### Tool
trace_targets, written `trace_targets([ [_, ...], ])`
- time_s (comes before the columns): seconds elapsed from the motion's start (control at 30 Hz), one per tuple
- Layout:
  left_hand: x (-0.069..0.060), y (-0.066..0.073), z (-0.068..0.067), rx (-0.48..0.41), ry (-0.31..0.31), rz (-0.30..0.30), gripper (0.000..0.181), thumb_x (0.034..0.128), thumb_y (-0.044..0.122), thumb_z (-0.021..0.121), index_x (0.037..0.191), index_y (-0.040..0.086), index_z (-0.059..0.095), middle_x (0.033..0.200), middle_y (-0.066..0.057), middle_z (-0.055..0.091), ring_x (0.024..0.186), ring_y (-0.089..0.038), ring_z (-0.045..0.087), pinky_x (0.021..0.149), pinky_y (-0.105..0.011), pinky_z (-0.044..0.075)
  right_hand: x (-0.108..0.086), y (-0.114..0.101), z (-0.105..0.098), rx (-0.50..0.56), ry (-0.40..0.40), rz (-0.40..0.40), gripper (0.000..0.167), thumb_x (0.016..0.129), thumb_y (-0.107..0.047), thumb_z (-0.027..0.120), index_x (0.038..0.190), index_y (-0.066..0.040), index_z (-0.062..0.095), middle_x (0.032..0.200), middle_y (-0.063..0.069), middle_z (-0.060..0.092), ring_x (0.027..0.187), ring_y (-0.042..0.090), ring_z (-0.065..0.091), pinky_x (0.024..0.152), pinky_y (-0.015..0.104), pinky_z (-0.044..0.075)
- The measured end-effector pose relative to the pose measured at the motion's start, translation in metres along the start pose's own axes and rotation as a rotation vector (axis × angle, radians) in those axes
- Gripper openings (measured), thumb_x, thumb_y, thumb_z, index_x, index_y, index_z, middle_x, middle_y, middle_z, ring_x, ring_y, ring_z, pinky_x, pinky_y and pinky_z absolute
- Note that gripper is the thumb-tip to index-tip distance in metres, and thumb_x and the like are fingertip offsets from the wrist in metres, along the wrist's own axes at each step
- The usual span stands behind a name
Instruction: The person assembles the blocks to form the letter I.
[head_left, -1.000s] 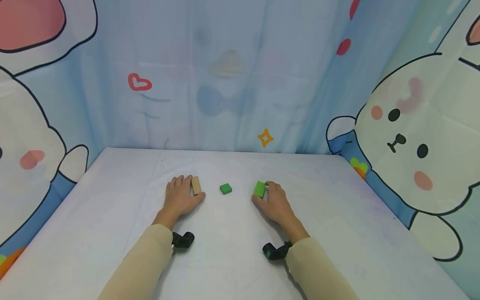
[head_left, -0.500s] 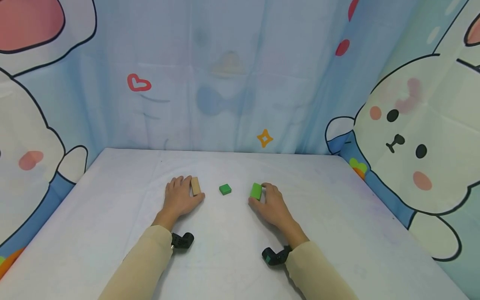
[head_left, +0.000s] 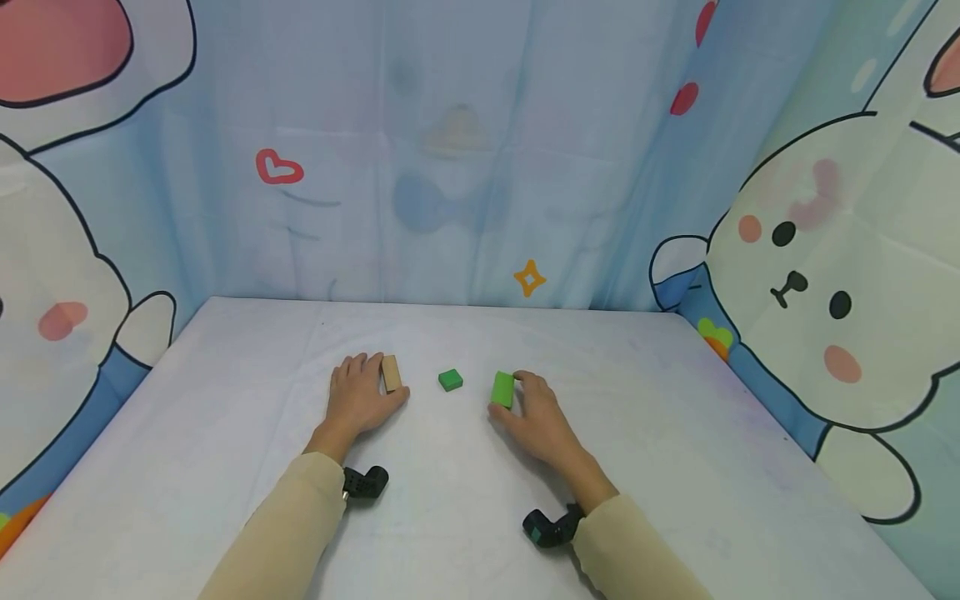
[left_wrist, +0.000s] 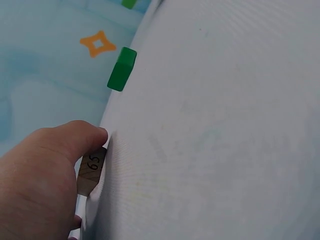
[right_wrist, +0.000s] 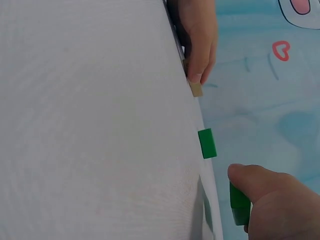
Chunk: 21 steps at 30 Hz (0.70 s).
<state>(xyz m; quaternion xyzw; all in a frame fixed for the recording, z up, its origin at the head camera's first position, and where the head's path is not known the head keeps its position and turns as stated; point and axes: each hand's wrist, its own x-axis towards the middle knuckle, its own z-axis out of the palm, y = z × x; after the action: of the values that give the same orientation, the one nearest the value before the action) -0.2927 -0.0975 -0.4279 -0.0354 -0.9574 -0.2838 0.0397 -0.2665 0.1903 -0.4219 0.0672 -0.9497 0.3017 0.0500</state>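
My left hand (head_left: pixel 360 396) rests at the left of the table, thumb and fingers gripping a plain wooden block (head_left: pixel 392 373). In the left wrist view, dark digits show on that wooden block's (left_wrist: pixel 91 171) end, below the thumb. My right hand (head_left: pixel 542 423) pinches a light green block (head_left: pixel 502 389) between thumb and fingertips. This green block (right_wrist: pixel 240 204) looks slightly raised off the table in the right wrist view; its far side is hidden by the hand. Between the hands a smaller, darker green block (head_left: pixel 450 380) lies on the table, touched by neither hand.
A white cloth covers the table (head_left: pixel 450 517). Behind it hangs a light blue curtain (head_left: pixel 465 208) printed with cartoon figures, close to the table's back edge. Black wrist cameras (head_left: pixel 366 482) are strapped at both cuffs.
My right hand has carried the light green block to the left and a little nearer to me, towards the darker green one. The left hand and its wooden block have stayed put.
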Motion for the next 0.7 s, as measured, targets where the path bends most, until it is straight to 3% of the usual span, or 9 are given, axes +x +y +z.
trace_targets([
  [0.7,-0.002,0.002,-0.001,0.001,-0.004,-0.005,0.081,0.0951,0.044,0.062,0.158,0.0,0.036,0.163,-0.029,0.031,0.154,-0.05,0.022,0.127,-0.062,0.013,-0.014,-0.021,0.002,0.013,-0.033,-0.059,0.074,0.097,-0.034,0.072,0.153,0.002,0.039,0.156,0.023,0.044,0.146,0.04,0.042,0.12,0.057,0.037],
])
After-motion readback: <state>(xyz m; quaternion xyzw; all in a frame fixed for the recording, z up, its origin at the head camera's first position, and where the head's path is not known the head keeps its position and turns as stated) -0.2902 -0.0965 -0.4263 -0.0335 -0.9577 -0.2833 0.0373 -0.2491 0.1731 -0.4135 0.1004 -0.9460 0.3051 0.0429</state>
